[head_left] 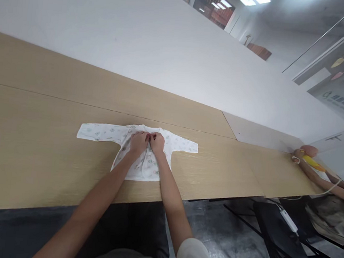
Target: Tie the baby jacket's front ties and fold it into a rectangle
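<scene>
A small white baby shirt (152, 168) with a pale print lies flat on the table, its sleeves stretched out to both sides and its neckline facing away from me. Both hands meet on its front opening, just below the neck. My left hand (139, 142) has its fingers closed on the left side of the opening. Close beside it, my right hand (157, 142) pinches the other edge. Something small and dark red shows between the fingertips, too small to name. The fingers cover the fastening there.
The long wooden table (36, 152) runs along a white wall (107, 37). At the far right another person's arms (322, 180) rest on the table near a yellow item (313, 163). Below stands a black folding chair (280, 232) with a white power strip (288, 221) on it.
</scene>
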`<state>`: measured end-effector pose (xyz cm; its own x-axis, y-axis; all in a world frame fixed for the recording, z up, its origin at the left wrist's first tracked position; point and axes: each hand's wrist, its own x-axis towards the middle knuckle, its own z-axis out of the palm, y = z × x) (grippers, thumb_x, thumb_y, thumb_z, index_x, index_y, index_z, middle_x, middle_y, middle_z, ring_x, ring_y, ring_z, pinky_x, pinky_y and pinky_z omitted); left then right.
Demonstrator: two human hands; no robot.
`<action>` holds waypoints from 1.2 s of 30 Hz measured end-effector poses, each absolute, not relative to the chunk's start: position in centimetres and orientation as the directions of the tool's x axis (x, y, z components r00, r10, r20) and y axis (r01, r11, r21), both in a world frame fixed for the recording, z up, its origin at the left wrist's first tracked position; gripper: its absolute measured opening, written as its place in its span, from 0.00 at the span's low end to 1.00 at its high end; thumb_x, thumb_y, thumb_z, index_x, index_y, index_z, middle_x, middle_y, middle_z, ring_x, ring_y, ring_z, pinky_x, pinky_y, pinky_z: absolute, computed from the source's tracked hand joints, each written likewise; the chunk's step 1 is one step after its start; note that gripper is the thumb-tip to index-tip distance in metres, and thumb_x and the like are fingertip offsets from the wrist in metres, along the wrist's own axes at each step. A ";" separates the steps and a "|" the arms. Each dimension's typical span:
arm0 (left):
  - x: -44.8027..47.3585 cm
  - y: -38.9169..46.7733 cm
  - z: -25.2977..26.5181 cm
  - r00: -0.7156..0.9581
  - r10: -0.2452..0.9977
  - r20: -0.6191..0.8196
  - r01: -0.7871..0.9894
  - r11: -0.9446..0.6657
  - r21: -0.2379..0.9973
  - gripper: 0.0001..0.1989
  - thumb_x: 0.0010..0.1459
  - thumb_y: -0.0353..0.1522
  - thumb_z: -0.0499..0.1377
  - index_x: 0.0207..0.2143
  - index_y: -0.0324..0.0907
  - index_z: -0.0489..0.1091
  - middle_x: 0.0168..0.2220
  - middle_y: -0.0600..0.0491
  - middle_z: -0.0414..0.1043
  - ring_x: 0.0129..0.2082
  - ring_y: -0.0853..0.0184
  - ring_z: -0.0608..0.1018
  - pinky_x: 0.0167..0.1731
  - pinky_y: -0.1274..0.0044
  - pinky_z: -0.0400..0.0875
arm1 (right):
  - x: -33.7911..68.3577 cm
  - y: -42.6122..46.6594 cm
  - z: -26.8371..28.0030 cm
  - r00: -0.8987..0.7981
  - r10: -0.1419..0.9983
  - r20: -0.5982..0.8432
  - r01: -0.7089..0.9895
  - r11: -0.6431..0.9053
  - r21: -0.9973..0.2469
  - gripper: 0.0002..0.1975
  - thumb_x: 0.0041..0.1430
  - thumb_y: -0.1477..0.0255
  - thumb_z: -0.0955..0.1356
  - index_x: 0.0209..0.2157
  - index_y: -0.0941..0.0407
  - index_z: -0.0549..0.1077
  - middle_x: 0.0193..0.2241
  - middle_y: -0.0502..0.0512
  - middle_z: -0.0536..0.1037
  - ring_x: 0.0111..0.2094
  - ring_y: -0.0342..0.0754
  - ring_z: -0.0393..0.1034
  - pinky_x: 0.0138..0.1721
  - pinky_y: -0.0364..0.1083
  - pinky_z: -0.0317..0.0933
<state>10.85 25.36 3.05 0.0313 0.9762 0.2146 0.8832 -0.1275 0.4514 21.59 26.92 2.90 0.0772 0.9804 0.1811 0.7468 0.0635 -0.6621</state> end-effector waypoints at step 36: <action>10.6 25.6 3.4 0.046 0.972 0.229 0.833 -0.164 0.528 0.13 0.66 0.34 0.49 0.42 0.42 0.72 0.44 0.44 0.77 0.47 0.55 0.75 0.47 0.67 0.64 | 21.4 25.4 4.4 0.091 0.980 0.175 0.732 0.053 -0.679 0.15 0.63 0.79 0.62 0.35 0.56 0.81 0.35 0.55 0.83 0.37 0.47 0.75 0.43 0.42 0.64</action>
